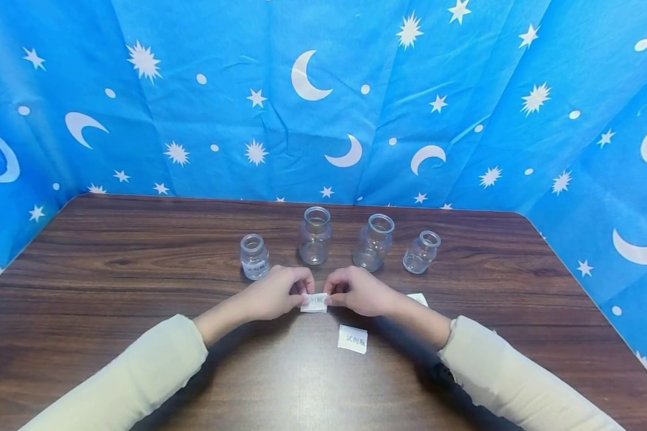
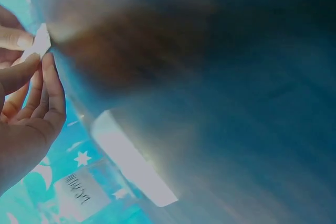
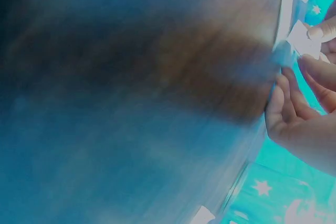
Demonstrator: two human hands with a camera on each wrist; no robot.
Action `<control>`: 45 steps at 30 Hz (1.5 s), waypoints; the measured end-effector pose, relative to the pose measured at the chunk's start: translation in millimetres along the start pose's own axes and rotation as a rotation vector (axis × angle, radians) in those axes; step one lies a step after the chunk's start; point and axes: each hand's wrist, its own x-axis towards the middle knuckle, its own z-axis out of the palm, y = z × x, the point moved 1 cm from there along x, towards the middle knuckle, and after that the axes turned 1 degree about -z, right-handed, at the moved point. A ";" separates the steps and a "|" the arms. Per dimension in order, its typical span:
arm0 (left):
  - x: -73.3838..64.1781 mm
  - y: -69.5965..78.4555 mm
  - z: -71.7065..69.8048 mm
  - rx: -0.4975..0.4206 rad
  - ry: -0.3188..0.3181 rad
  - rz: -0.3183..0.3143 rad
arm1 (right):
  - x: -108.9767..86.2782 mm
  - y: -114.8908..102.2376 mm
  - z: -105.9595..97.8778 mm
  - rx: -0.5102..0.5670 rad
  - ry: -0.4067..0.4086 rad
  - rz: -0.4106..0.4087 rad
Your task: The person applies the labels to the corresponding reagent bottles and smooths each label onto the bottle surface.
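Between both hands is a small white paper label (image 1: pixel 315 303) with dark printed characters, held above the table in front of the bottles. My left hand (image 1: pixel 274 293) pinches its left end between thumb and finger. At the opposite end my right hand (image 1: pixel 362 292) pinches it the same way. In the left wrist view the label (image 2: pixel 43 41) appears tilted between the fingertips; the right wrist view also shows the label (image 3: pixel 304 40) there. Just beyond the left hand stands a small glass bottle (image 1: pixel 254 257) bearing a similar label.
Two larger clear glass bottles (image 1: pixel 315 236) (image 1: pixel 374 242) stand behind the hands, and a small one (image 1: pixel 422 252) is to their right. Another printed label (image 1: pixel 353 339) lies on the brown table (image 1: pixel 113 287) in front. A further white label (image 1: pixel 419 299) is partly covered by the right forearm.
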 end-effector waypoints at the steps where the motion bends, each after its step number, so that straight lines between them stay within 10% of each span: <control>1: 0.2 1.8 -2.3 -0.011 0.006 -0.001 | -0.4 -0.5 -1.3 0.034 -0.011 0.005; 10: -6.1 18.9 -24.4 -0.257 0.050 -0.052 | -13.9 -11.3 -21.0 0.394 0.009 0.044; 29: -11.2 19.1 -25.7 -0.345 0.100 -0.057 | -19.1 -16.5 -29.3 0.480 0.024 0.021; 37: -12.5 20.9 -36.0 -0.377 0.247 -0.108 | -18.3 -17.7 -29.1 0.498 0.086 0.054; 45: -12.7 21.5 -31.1 -0.346 0.211 -0.145 | -17.4 -18.7 -27.6 0.505 0.100 0.053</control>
